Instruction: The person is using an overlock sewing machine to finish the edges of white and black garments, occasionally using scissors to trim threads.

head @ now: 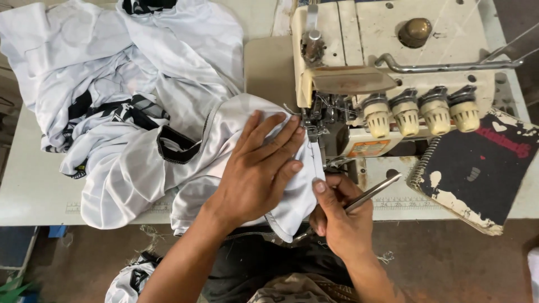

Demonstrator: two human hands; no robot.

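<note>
At the left end of the desk [33,185] we see a heap of white garments [112,84] with black trim, spilling towards the front edge. Out of that heap runs the white cloth [196,168] that is being worked: it lies across the middle of the desk, its hemmed edge hangs over the front edge, and its right side runs up to the presser foot [314,126] of the sewing machine [393,45].

The left hand [264,163] lies flat on this cloth with its fingers spread. Its grip is released, pressing down rather than grasping, and its fingertips are just beside the foot. Below the foot, at the desk's front edge, the right hand [339,221] has its grip clenched on a pair of metal tweezers [373,193], which point up and to the right. Its thumb touches the cloth's edge.

We judge the step in hand to be lining up the seam edge at the foot. Whether the needle is running we cannot tell. Feeding on would call for the left hand to keep the cloth flat and its edge straight, with the fingertips held clear of the needle.

Further right, a row of four cream tension knobs [421,112] sits on the machine's front. A worn dark notebook [483,174] with a spiral binding lies at the right end of the desk.
</note>
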